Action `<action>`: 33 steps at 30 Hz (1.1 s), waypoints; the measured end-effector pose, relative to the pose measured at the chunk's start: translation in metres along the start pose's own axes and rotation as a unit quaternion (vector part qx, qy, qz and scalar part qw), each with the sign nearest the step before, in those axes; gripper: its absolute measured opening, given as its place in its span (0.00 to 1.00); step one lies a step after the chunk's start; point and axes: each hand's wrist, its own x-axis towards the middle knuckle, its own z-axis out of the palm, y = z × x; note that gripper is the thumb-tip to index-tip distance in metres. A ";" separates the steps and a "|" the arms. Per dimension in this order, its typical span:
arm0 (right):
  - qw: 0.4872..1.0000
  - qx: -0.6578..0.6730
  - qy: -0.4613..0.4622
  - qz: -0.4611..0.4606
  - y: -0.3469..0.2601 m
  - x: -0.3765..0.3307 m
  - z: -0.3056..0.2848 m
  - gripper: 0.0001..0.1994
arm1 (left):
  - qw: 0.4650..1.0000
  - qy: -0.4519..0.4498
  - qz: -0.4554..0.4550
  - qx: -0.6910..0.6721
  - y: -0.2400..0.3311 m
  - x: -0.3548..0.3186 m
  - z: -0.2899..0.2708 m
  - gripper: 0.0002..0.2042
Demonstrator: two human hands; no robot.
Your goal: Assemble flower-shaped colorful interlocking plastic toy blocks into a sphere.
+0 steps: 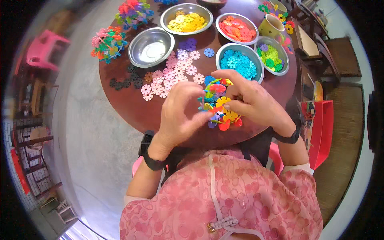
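Right now both hands work at the near edge of the round brown table (132,108), at about six o'clock on its top. The left hand (180,114) is curled, fingers closed against a multicoloured cluster (218,108) of interlocking snowflake discs, steadying it from the nine o'clock side. The right hand (250,100) is closed over the cluster from three o'clock, thumb and forefinger pinching a disc on it; whether that disc is already seated I cannot tell.

To do this joining well, I judge the slots of the two discs should meet square and be pressed straight in, while the other hand braces the cluster near the joint so the thin plastic does not twist and neighbouring pieces do not pop loose.

The discs look like flat, hard, glossy plastic with notched, gear-like rims. Loose pink discs (172,76) lie scattered at twelve o'clock from the hands, with a few dark ones (126,82) toward ten o'clock. Beyond them stand shiny steel bowls: an empty bowl (151,47), a bowl of yellow discs (186,19), a bowl of orange-red discs (237,28), a bowl of blue discs (239,61) and a bowl of green discs (272,56). Two finished bushy clusters (108,43) sit at the table's far left edge, and a yellow-green cup (271,26) stands at one o'clock.
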 end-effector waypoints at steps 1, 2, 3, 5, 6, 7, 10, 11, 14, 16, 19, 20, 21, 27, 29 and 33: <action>1.000 -0.005 -0.002 -0.004 -0.001 0.002 0.001 0.31 | 0.997 0.025 0.070 0.034 -0.003 -0.002 0.000 0.21; 1.000 -0.012 -0.005 0.002 -0.002 0.003 0.002 0.31 | 0.995 0.024 0.071 0.071 0.000 -0.004 0.002 0.19; 1.000 -0.020 -0.008 0.009 -0.004 0.004 0.003 0.31 | 0.993 0.000 0.076 0.094 -0.004 -0.005 0.005 0.16; 0.999 -0.042 -0.015 -0.010 -0.003 0.009 0.005 0.29 | 0.997 0.005 0.027 0.073 -0.012 -0.012 0.011 0.14; 0.998 -0.061 -0.026 -0.012 -0.004 0.012 0.005 0.29 | 0.997 0.012 0.028 0.074 -0.014 -0.014 0.009 0.14; 0.996 -0.079 -0.036 -0.013 -0.006 0.014 0.004 0.30 | 0.998 0.016 0.031 0.061 -0.015 -0.014 0.007 0.13; 0.994 -0.107 -0.010 -0.019 -0.022 0.031 -0.019 0.24 | 0.998 0.043 0.028 0.044 -0.021 -0.022 0.006 0.12; 0.990 -0.132 0.030 -0.034 -0.023 0.039 -0.028 0.21 | 0.997 0.057 0.024 0.039 -0.024 -0.025 0.007 0.11; 0.971 -0.199 0.100 -0.087 -0.010 0.086 -0.061 0.15 | 0.995 0.090 0.008 0.037 -0.029 -0.030 0.005 0.11; 0.962 -0.221 0.135 -0.085 0.013 0.122 -0.088 0.13 | 0.994 0.095 -0.006 0.043 -0.033 -0.030 0.005 0.12; 0.958 -0.236 0.160 -0.017 0.036 0.160 -0.131 0.14 | 0.995 0.092 -0.020 0.028 -0.038 -0.030 0.004 0.12; 0.952 -0.249 0.172 0.051 0.040 0.169 -0.139 0.15 | 0.995 0.092 -0.018 0.028 -0.038 -0.030 0.003 0.12; 0.952 -0.250 0.171 0.053 0.049 0.179 -0.148 0.15 | 0.995 0.093 -0.018 0.026 -0.039 -0.029 0.002 0.12; 0.954 -0.279 0.111 -0.015 0.086 0.222 -0.125 0.11 | 0.997 0.073 -0.014 0.005 -0.041 -0.032 0.001 0.13; 0.925 -0.356 0.113 -0.071 0.090 0.232 -0.103 0.11 | 0.997 0.075 -0.016 0.009 -0.042 -0.032 0.001 0.14; 0.896 -0.440 0.054 -0.006 0.097 0.249 -0.073 0.11 | 0.997 0.079 -0.012 0.009 -0.042 -0.033 0.001 0.14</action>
